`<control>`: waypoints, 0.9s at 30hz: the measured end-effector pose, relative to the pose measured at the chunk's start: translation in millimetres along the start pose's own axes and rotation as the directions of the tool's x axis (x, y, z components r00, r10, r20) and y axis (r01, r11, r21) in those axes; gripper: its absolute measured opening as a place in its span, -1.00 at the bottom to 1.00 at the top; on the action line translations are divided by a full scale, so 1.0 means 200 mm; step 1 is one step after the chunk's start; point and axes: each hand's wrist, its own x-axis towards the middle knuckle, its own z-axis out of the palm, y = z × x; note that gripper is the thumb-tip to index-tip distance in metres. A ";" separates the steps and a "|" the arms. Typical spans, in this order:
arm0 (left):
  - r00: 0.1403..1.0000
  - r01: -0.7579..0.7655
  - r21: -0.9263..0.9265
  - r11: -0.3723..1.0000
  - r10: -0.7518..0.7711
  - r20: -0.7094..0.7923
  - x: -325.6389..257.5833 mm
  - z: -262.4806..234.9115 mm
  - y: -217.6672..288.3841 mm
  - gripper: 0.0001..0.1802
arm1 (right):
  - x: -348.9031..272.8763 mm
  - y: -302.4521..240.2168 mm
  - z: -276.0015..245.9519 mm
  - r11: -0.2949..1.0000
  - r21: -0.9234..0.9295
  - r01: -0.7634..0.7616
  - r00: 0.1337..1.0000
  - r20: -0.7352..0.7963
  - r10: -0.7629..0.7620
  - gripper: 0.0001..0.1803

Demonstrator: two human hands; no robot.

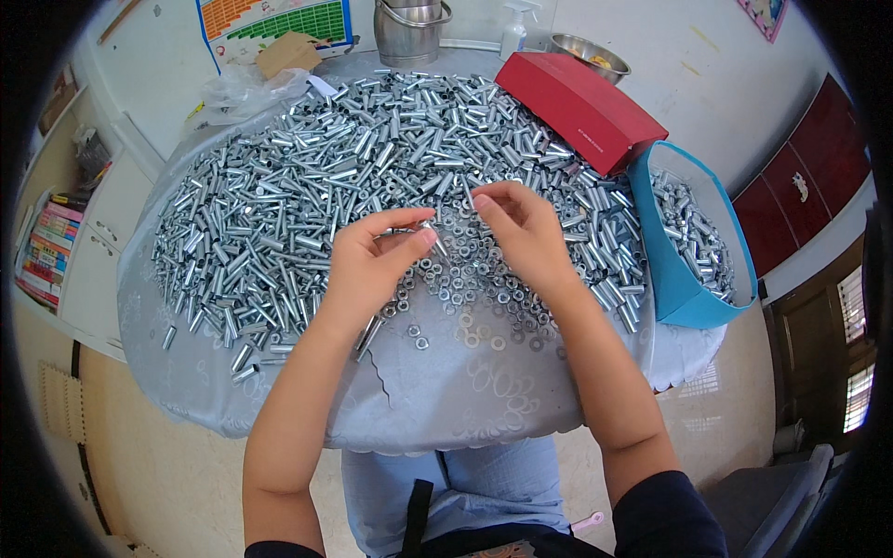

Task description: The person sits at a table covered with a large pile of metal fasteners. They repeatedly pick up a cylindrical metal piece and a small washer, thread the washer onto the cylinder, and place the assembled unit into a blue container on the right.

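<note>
Over the near edge of a big heap of metal sleeves and bolts point(307, 200), my left hand point(367, 265) pinches a bolt point(441, 244) between thumb and forefinger. The bolt slants down to the right, and fingertips hide part of its upper end. My right hand point(528, 237), a short way to the right, has its thumb and forefinger closed. A slim metal piece point(468, 189) shows at these fingertips; its exact kind is unclear. Below and between the hands lie many loose nuts point(451, 288) and flat washers point(484, 332).
A blue fabric bin point(712, 312) of assembled-looking metal parts stands at the right. Behind it lies a red box point(581, 107). A steel pail point(407, 37), a spray bottle point(513, 33) and a metal bowl point(619, 67) are at the back. Silvery cloth point(446, 400) covers the table.
</note>
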 end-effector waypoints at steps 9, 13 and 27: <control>0.972 0.158 -0.356 0.921 -0.209 -0.110 0.02 -0.04 0.01 -0.76 | -0.02 0.05 0.00 0.879 -0.365 0.307 0.952 0.134 -0.276 -0.79; 0.961 0.142 -0.478 0.867 -0.236 -0.143 0.04 -0.08 -0.02 -0.82 | -0.05 0.04 0.02 0.814 -0.383 0.436 0.887 0.336 -0.317 -0.77; 0.951 0.161 -0.566 0.808 -0.281 -0.131 0.05 -0.09 -0.03 -0.84 | -0.08 -0.02 0.01 0.763 -0.334 0.553 0.746 0.605 -0.276 -0.79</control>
